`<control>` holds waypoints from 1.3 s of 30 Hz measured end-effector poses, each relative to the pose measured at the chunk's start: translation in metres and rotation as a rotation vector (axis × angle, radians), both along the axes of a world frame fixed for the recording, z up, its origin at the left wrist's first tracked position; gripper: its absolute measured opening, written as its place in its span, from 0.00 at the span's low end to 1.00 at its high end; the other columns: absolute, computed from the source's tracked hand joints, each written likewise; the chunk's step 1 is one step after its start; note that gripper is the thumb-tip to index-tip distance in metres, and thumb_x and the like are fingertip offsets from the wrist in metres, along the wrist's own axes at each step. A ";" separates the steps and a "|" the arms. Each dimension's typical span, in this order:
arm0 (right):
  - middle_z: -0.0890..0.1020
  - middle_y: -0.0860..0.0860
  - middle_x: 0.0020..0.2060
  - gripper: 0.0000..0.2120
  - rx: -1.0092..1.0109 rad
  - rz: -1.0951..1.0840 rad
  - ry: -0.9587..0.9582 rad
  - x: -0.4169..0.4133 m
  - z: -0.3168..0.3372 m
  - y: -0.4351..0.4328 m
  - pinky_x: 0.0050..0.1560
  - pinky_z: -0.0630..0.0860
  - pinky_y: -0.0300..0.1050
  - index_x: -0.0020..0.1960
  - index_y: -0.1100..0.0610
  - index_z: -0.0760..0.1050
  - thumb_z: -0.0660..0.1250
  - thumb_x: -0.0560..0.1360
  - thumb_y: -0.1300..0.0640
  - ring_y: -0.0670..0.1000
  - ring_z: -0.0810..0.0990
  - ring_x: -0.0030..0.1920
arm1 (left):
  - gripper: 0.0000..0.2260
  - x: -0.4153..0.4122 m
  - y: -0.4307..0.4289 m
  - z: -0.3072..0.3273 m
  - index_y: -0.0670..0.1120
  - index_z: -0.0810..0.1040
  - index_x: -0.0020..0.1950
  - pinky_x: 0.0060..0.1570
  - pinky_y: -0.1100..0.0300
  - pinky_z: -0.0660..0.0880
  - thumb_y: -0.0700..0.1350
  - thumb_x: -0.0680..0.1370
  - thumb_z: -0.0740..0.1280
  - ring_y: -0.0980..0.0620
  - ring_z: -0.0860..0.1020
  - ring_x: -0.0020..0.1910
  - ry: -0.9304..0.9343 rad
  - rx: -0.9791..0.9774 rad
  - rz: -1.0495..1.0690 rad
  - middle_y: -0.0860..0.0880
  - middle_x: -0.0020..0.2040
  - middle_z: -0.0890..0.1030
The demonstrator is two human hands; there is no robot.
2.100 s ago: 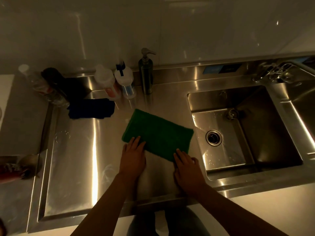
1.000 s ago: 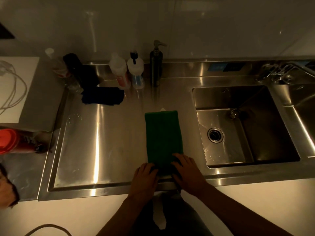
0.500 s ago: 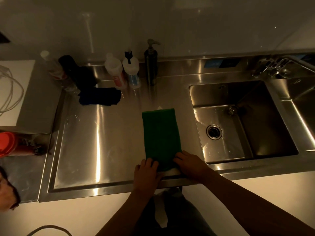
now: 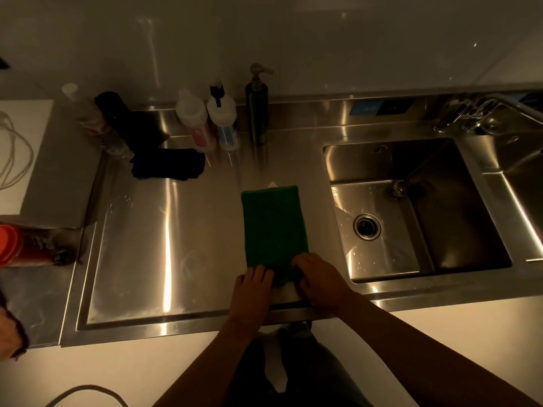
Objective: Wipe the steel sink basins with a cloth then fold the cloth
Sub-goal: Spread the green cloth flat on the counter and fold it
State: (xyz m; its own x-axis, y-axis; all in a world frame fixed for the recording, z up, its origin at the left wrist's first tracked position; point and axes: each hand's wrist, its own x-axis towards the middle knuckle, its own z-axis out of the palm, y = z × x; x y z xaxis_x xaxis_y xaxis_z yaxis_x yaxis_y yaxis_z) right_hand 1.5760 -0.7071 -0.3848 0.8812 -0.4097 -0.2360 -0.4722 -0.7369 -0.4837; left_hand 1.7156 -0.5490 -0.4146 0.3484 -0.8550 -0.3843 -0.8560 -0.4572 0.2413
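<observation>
**Green cloth held at its near end, ready for a further fold**

The green cloth (image 4: 273, 224) is shown laid flat as a narrow strip on the steel bench (image 4: 164, 230), to the left of the sink basin (image 4: 382, 163) and apart from its rim. Its long axis is directed straight away from the person, toward the back wall, and the far short edge lies free.

Only the near short edge is occupied. The near-left corner is pinched by the left hand (image 4: 254, 284). The near-right corner is gripped by the right hand (image 4: 318, 279), whose fingers (image 4: 301, 259) are bent over the cloth's surface. Between the two hands the edge is seen slightly bunched. The hands are set side by side at the front lip of the bench, backs upward, with the forearms converging from below. Neither is placed nearer the cloth than the other.

Only scattered drops are seen in the basin, so the wiping is judged finished and the folding to be in hand. The next fold is expected to halve the long axis. The near edge would be lifted and carried forward onto the far edge, with both corners kept level so that the halves are matched. A dark cloth (image 4: 167, 167) lies well apart, to the left at the back.
</observation>
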 end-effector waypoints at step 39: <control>0.84 0.53 0.57 0.15 0.006 -0.015 -0.024 0.028 0.008 -0.061 0.59 0.74 0.45 0.64 0.54 0.80 0.66 0.78 0.60 0.56 0.82 0.56 | 0.15 0.067 -0.017 0.049 0.47 0.77 0.71 0.61 0.53 0.75 0.47 0.85 0.63 0.46 0.80 0.62 0.207 -0.250 0.198 0.47 0.65 0.80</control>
